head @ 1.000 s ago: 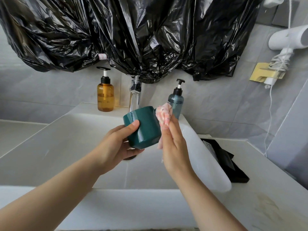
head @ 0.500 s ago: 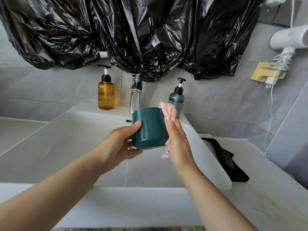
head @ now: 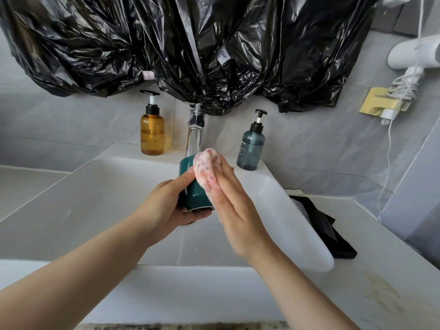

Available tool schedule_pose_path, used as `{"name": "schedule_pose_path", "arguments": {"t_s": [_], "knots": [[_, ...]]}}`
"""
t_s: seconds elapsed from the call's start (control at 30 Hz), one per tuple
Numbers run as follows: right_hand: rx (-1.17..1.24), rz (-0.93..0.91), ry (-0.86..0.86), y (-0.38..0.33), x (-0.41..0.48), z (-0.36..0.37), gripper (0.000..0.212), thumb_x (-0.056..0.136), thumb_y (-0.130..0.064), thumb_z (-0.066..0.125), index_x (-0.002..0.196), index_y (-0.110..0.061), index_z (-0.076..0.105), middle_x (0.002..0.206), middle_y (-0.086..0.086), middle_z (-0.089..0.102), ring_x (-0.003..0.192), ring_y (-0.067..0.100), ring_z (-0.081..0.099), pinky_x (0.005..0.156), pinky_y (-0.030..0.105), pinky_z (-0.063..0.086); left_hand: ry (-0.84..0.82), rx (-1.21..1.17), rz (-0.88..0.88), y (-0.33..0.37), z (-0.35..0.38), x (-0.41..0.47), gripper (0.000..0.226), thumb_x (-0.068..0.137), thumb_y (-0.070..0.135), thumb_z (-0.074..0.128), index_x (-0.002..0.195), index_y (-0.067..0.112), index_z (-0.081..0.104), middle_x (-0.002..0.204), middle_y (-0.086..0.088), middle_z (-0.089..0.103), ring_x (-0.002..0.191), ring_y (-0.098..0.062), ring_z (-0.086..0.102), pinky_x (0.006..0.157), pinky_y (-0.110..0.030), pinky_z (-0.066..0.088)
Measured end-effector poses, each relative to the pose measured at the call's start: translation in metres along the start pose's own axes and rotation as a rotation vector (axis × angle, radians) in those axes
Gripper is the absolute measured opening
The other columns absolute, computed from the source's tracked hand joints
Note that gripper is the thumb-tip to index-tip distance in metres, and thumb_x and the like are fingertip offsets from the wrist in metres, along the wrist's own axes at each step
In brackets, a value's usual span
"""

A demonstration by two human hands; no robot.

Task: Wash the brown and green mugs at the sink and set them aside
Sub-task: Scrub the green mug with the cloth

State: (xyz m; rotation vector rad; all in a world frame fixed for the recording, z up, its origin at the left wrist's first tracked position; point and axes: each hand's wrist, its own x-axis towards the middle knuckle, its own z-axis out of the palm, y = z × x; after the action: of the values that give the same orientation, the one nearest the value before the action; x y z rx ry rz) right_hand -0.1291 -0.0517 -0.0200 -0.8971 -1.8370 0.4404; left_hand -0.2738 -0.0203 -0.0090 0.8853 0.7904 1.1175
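1. Green mug (head: pixel 191 196) is up in the air over the white sink (head: pixel 95 198), just in front of the tap (head: pixel 195 132) and well above the basin floor.
2. Left hand (head: pixel 164 206) has it from the left: thumb up the near wall, fingers curled under the base, a full grip.
3. Right hand (head: pixel 235 215) comes in flat from the right, fingers straight and together, pressing a pink speckled cloth (head: pixel 206 167) against the mug's right side. The cloth bulges up past the rim.
4. Room to move: the basin spreads wide to the left of the hands and below them, its sloping left wall running out to the near edge.
5. Tighter on the right, where the sink's rounded right rim passes just beside the right wrist.
6. Past that rim, a black folded item (head: pixel 321 225) lies on the counter (head: pixel 381 258), close against the sink's edge.
7. On the far ledge, an amber pump bottle (head: pixel 152 132) stands left of the tap and a blue-grey pump bottle (head: pixel 250 148) stands right, near the cloth's top.
8. Overhead, black plastic sheeting (head: pixel 190 44) hangs low, its bottom folds reaching the tap's head.
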Motion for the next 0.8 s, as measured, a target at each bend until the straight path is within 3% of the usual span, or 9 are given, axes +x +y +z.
{"name": "schedule_pose_path", "arguments": {"t_s": [0.17, 0.27, 0.33, 0.4, 0.43, 0.57, 0.67, 0.73, 0.8], "knots": [[0.007, 0.029, -0.002, 0.0, -0.002, -0.002, 0.044, 0.105, -0.028, 0.036, 0.149, -0.028, 0.037, 0.158, -0.016, 0.028, 0.146, -0.002, 0.017, 0.122, 0.037, 0.019, 0.057, -0.12, -0.022, 0.002, 0.0, 0.001, 0.042, 0.09, 0.033, 0.065, 0.119, 0.003, 0.062, 0.115, -0.02, 0.07, 0.105, -0.035, 0.069, 0.088, -0.055, 0.056], [0.023, 0.037, 0.001, -0.002, -0.007, -0.006, 0.039, 0.104, -0.026, 0.039, 0.137, -0.046, 0.038, 0.147, -0.022, 0.042, 0.137, -0.008, 0.034, 0.114, 0.019, 0.029, 0.074, -0.254, -0.02, 0.006, -0.002, 0.003, 0.044, 0.093, 0.034, 0.062, 0.125, 0.005, 0.059, 0.116, -0.02, 0.07, 0.098, -0.032, 0.072, 0.072, -0.049, 0.061], [0.012, 0.124, 0.054, -0.003, -0.009, -0.01, 0.031, 0.103, -0.029, 0.039, 0.126, -0.045, 0.053, 0.119, -0.021, 0.063, 0.106, -0.012, 0.056, 0.089, 0.012, 0.046, 0.071, -0.303, -0.003, 0.008, -0.004, 0.003, 0.049, 0.092, 0.037, 0.062, 0.129, 0.005, 0.057, 0.117, -0.02, 0.07, 0.094, -0.032, 0.074, 0.069, -0.047, 0.061], [0.069, 0.262, 0.162, -0.001, -0.006, -0.014, 0.025, 0.104, -0.032, 0.039, 0.106, -0.042, 0.061, 0.082, -0.019, 0.065, 0.067, -0.009, 0.057, 0.058, 0.011, 0.045, 0.06, -0.308, -0.001, 0.009, -0.003, 0.003, 0.055, 0.089, 0.042, 0.063, 0.131, 0.006, 0.056, 0.118, -0.02, 0.069, 0.095, -0.033, 0.073, 0.069, -0.047, 0.061], [0.121, 0.329, 0.222, 0.001, -0.003, -0.016, 0.026, 0.104, -0.032, 0.039, 0.105, -0.042, 0.062, 0.082, -0.019, 0.066, 0.065, -0.007, 0.058, 0.055, 0.011, 0.045, 0.047, -0.298, -0.004, 0.009, -0.002, 0.002, 0.056, 0.087, 0.043, 0.063, 0.13, 0.007, 0.056, 0.118, -0.02, 0.07, 0.096, -0.034, 0.073, 0.07, -0.047, 0.061], [0.34, 0.431, 0.401, 0.008, 0.004, -0.022, 0.031, 0.104, -0.04, 0.039, 0.099, -0.047, 0.069, 0.095, -0.009, 0.071, 0.08, 0.015, 0.064, 0.057, 0.027, 0.046, 0.002, -0.253, -0.026, 0.006, 0.003, 0.0, 0.058, 0.082, 0.044, 0.064, 0.129, 0.011, 0.057, 0.118, -0.019, 0.07, 0.102, -0.034, 0.071, 0.077, -0.049, 0.061], [0.343, 0.424, 0.4, 0.01, 0.002, -0.022, 0.033, 0.104, -0.039, 0.039, 0.096, -0.052, 0.068, 0.097, -0.01, 0.071, 0.075, 0.013, 0.063, 0.06, 0.03, 0.048, 0.002, -0.232, -0.025, 0.006, 0.002, 0.0, 0.054, 0.09, 0.048, 0.057, 0.13, 0.013, 0.055, 0.118, -0.018, 0.07, 0.104, -0.034, 0.07, 0.078, -0.05, 0.061], [0.344, 0.427, 0.343, 0.016, 0.002, -0.02, 0.029, 0.104, -0.037, 0.04, 0.106, -0.05, 0.066, 0.109, -0.017, 0.07, 0.095, 0.006, 0.067, 0.085, 0.04, 0.054, 0.005, -0.206, -0.007, 0.006, 0.002, 0.001, 0.054, 0.091, 0.051, 0.054, 0.132, 0.015, 0.055, 0.118, -0.016, 0.071, 0.102, -0.032, 0.071, 0.079, -0.051, 0.059], [0.364, 0.433, 0.252, 0.019, 0.003, -0.016, 0.033, 0.098, -0.044, 0.043, 0.126, -0.042, 0.06, 0.127, -0.019, 0.063, 0.119, 0.003, 0.058, 0.109, 0.044, 0.042, -0.003, -0.184, 0.007, 0.006, 0.001, 0.001, 0.055, 0.091, 0.053, 0.052, 0.132, 0.017, 0.055, 0.116, -0.014, 0.072, 0.1, -0.031, 0.072, 0.081, -0.051, 0.058]]}}
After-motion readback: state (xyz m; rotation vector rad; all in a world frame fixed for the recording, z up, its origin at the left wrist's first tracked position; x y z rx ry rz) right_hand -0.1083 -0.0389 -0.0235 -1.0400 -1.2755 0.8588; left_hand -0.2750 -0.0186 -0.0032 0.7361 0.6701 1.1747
